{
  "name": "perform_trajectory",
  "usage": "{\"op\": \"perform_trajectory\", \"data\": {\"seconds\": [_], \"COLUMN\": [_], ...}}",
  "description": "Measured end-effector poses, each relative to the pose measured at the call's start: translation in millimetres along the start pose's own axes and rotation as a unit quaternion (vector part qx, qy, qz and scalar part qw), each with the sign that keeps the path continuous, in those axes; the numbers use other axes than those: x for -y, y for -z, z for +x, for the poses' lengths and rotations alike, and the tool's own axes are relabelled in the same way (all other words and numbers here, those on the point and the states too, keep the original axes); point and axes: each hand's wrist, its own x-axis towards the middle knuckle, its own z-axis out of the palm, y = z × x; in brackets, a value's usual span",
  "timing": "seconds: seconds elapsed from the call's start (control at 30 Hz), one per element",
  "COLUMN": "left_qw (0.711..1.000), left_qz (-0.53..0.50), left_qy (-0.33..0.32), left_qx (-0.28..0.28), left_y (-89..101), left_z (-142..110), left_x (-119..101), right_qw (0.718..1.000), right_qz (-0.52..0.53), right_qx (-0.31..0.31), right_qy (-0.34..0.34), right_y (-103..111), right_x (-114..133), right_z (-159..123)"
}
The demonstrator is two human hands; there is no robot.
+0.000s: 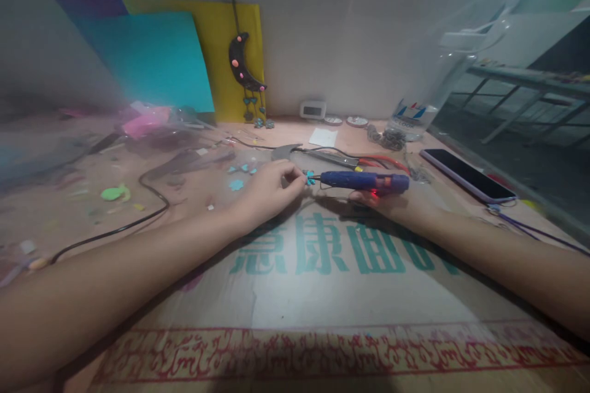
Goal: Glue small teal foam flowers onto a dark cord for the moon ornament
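Our left hand [280, 185] pinches a small blue piece [310, 178] at the tip of a blue tool [350, 180]; right hand [391, 202] grips that. We judge this piece mid-work; toward its nine o'clock, a blue flower [236, 185] lies loose, seemingly unattached.

At the frame's centre we see a dark-blue rod-shaped tool [350, 180] glowing red underneath and a small bright-turquoise piece [310, 178]. Upper left of centre, we find a black crescent ornament [238, 62] dotted pink against a flat yellow sheet [221, 24]. Lower down, our pale flat mat [295, 304] carries teal characters [321, 245] above a red scrolled border [295, 353].
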Motion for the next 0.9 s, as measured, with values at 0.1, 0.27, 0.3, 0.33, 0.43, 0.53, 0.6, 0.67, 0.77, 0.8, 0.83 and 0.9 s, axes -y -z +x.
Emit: {"op": "perform_trajectory", "data": {"seconds": [0.1,0.27,0.3,0.33,0.43,0.53,0.6,0.67,0.77,0.8,0.83,0.9], "left_qw": [1.000,0.999,0.999,0.999,0.998,0.997,0.997,0.996,0.996,0.996,0.996,0.995], "left_qz": [-0.005,-0.024,-0.029,-0.033,-0.042,-0.046,-0.048,-0.051,-0.056,-0.057,-0.058,-0.056], "left_qy": [0.008,0.028,0.031,0.035,0.050,0.058,0.061,0.067,0.070,0.071,0.073,0.077], "left_qx": [-0.002,-0.002,-0.002,-0.002,0.000,-0.003,-0.003,-0.003,0.006,0.009,0.012,0.011], "left_y": [0.5,0.9,1.0,1.1,1.4,1.8,2.3,3.0,4.6,5.0,5.4,6.0], "left_z": [0,0,0,0,0,1,2,2,1,1,1,0], "left_x": [-1,-1,-1,-1,-2,-4,-5,-6,-8,-9,-9,-10], "right_qw": [0.998,0.999,0.999,0.998,0.996,0.996,0.998,0.997,0.996,0.996,0.996,0.995], "right_qz": [-0.029,-0.034,-0.039,-0.043,-0.051,-0.047,-0.048,-0.054,-0.059,-0.060,-0.062,-0.067], "right_qx": [-0.042,-0.007,-0.014,-0.026,-0.065,-0.065,-0.046,-0.040,-0.053,-0.056,-0.061,-0.072], "right_qy": [-0.025,-0.021,-0.023,-0.024,-0.026,-0.026,-0.023,-0.025,-0.028,-0.023,-0.016,-0.001], "right_y": [-3,-3,-3,-3,-4,-5,-4,-2,0,0,-1,-2], "right_x": [6,13,13,12,8,7,7,7,8,8,9,11], "right_z": [0,0,0,0,1,1,1,1,1,1,1,1]}}
